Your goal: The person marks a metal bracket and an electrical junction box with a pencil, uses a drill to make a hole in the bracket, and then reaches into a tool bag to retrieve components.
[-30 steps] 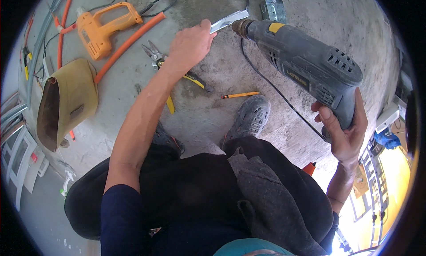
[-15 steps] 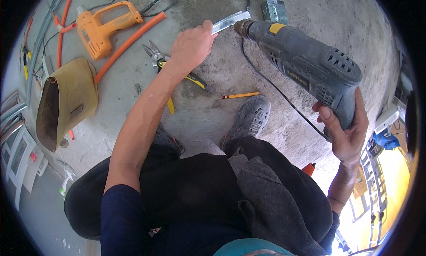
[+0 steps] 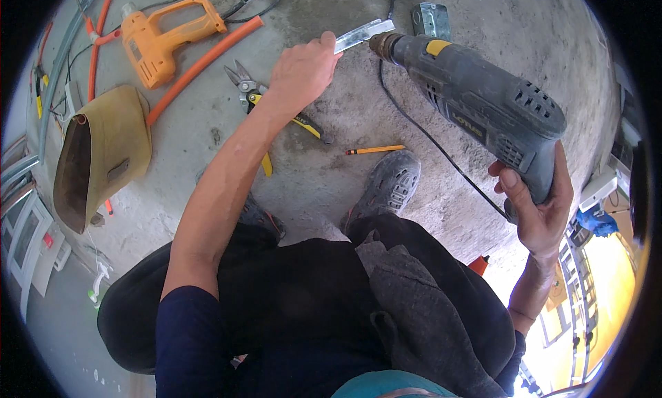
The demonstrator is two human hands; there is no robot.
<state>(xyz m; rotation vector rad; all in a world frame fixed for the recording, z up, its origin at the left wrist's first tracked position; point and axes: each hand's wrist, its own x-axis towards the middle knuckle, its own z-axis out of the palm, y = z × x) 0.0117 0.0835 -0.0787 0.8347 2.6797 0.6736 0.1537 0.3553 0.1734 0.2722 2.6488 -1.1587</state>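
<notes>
- Left hand (image 3: 305, 68): clamped on metal strip (image 3: 362, 36); long axis runs from it toward 2 o'clock.
- Right hand (image 3: 541, 215): wrapped round power drill (image 3: 476, 87); chuck (image 3: 381, 47), toward 10–11 o'clock, beside strip's far end, contact unclear.

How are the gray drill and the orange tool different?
The drill is dark gray with a yellow patch; the orange tool is mostly orange. The right hand holds the drill, while the orange tool lies on the floor. Both have handles.
</notes>
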